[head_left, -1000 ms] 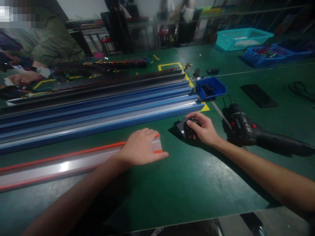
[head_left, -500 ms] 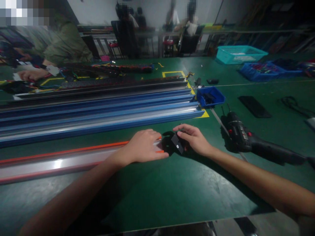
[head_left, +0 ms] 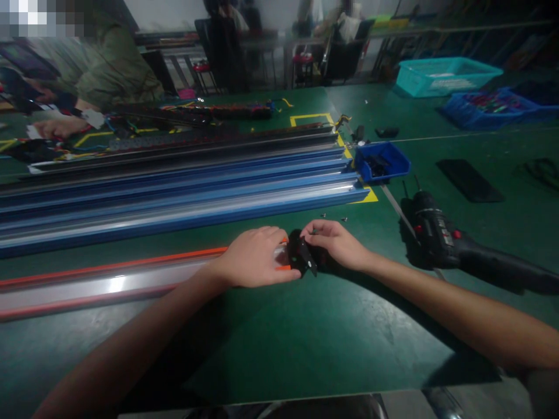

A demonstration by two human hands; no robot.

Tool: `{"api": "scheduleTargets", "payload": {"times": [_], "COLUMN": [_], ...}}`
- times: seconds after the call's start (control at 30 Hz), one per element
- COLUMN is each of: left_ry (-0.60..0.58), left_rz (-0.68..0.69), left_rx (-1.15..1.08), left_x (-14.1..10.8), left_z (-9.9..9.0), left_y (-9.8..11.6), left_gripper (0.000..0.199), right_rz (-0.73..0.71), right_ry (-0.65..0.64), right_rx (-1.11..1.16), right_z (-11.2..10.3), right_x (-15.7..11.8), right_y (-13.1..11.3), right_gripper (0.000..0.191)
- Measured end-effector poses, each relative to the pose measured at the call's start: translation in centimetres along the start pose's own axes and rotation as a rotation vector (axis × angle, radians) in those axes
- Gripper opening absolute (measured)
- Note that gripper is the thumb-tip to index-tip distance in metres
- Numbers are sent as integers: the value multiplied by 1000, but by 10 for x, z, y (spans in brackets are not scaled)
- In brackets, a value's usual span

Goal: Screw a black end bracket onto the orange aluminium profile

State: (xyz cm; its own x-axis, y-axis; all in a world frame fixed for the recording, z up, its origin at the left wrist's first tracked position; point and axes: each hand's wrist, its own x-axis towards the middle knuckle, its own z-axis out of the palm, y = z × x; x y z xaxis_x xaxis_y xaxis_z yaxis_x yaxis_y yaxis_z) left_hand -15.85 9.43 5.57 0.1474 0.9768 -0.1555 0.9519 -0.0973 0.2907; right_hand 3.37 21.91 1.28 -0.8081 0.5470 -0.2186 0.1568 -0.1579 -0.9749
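Note:
My left hand (head_left: 257, 257) is wrapped over the right end of an orange-edged metal channel (head_left: 117, 283) that lies on the green table. Thumb and fingers sit on either side of the channel's end. Just to the right, my right hand (head_left: 334, 243) pinches a small black end plate (head_left: 309, 259) between thumb and fingertips. The plate is tilted beside the channel's open end; whether the two touch, I cannot tell. Two small screws (head_left: 345, 219) lie on the table beyond my right hand.
Blue metal channels (head_left: 183, 212) lie behind the orange one. A blue bin (head_left: 399, 166) of black parts stands at their right end. To the right rest a cordless screwdriver (head_left: 437, 227) and a black phone-like slab (head_left: 469, 179). A co-worker's hand (head_left: 56, 127) handles wiring at far left.
My right hand has brought the black plate left, closer to the channel's end, and turned it more edge-on. The left hand stays on the channel. The view has shifted slightly.

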Motion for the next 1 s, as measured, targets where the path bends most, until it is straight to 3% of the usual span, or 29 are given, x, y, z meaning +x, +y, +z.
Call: {"api": "scheduleTargets", "payload": {"times": [0.3, 0.43, 0.57, 0.8, 1.0], "left_ry": [-12, 55, 126, 264, 343], "left_rz": [-25, 62, 134, 264, 341], "left_rx": [-7, -63, -68, 93, 291], "left_x": [1, -1, -3, -7, -12], "left_z": [4, 4, 6, 15, 21], "left_y": [-1, -2, -3, -3, -1], "left_gripper": [56, 54, 65, 58, 57], "right_rz": [-4, -3, 19, 44, 11], "right_ry": [-9, 15, 21, 1, -47], "right_rx": [71, 81, 118, 147, 111], "right_z": [1, 1, 1, 8, 10], "right_x": [-1, -1, 0, -5, -7], "right_y": [11, 11, 10, 12, 12], "right_gripper": [13, 9, 10, 18, 15]}}
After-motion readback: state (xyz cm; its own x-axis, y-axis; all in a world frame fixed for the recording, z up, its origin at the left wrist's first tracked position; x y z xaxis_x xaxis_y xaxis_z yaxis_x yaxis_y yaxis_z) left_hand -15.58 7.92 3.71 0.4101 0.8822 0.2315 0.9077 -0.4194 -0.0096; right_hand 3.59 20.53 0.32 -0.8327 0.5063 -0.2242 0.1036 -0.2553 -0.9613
